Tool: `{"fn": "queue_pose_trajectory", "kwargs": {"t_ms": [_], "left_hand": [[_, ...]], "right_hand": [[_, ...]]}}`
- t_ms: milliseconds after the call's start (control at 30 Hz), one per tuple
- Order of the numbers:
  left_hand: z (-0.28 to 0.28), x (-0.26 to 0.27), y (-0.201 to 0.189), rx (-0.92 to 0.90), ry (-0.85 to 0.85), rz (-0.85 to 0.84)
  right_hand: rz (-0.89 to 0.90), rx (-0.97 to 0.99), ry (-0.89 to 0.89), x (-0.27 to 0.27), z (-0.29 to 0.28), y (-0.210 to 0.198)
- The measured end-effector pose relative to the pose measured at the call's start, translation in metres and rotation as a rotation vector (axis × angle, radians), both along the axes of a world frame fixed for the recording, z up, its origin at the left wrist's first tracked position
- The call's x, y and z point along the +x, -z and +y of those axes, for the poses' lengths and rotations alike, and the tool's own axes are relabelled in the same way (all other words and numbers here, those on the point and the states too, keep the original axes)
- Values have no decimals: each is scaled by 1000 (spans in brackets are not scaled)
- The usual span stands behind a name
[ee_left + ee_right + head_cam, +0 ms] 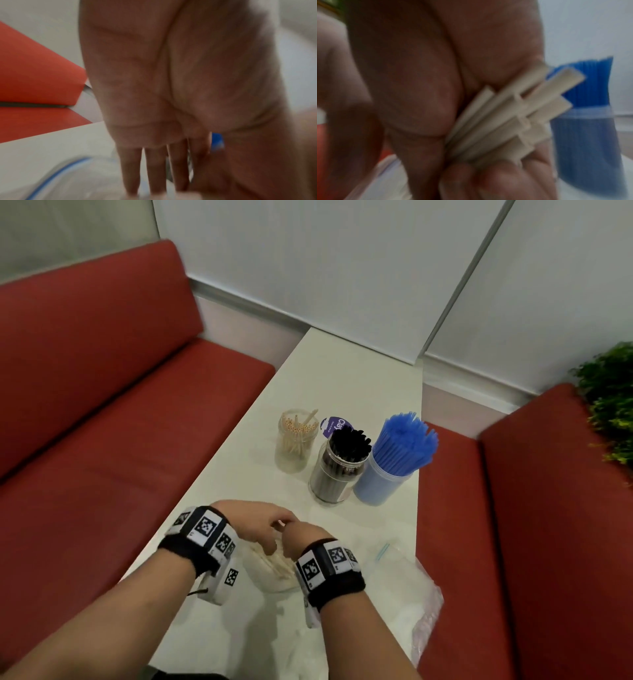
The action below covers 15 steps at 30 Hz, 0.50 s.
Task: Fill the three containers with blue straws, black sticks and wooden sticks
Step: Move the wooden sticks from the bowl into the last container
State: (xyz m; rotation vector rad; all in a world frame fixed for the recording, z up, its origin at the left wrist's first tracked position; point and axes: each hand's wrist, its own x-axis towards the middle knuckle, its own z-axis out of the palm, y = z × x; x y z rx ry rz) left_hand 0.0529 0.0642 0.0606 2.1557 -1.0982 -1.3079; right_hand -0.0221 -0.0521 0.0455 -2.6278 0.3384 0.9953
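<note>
White table [342, 371] between two red benches [102, 405]. On it three jars in a row: blue straws [404, 443] packed full, black sticks [349, 443] full, wooden sticks [298, 429] only partly filled. Two clear bags on the near end: one under the hands [270, 573] with loose wooden sticks left in it, one off to the right [404, 587] that looks empty.

Right hand [436, 94] is curled round a fanned bundle, at least five sticks visible. Left hand [253, 522]: fingers straight, pointing down at the bag; can't tell if it holds anything.

Handling, my read: sticks are light, stiff and smooth, and will fan and slip. Grip mid-length, square the ends, then drop upright into the wooden jar.
</note>
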Motion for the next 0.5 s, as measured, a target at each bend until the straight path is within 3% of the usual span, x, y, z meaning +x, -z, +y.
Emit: {"fn": "queue_pose_trajectory", "kwargs": {"t_ms": [133,200,300,367,500], "left_hand": [[-11,-22,15,-21,-80,-331],[-9,-24,13,-96,-139,-377],[-6,-23,7,-243,-358,-244],[-6,-22,2,-310,-498,-161],[-10,-22,-12,-497,-627,44]], "right_hand": [[-65,-65,-44,0,4,-49],[-115,-147,-93,-2,5,-82],[-202,-240,-84,-3,2,-137],[-316,-201,-12,-2,-5,-164],[-749,131,158,-4,-9,-190]]}}
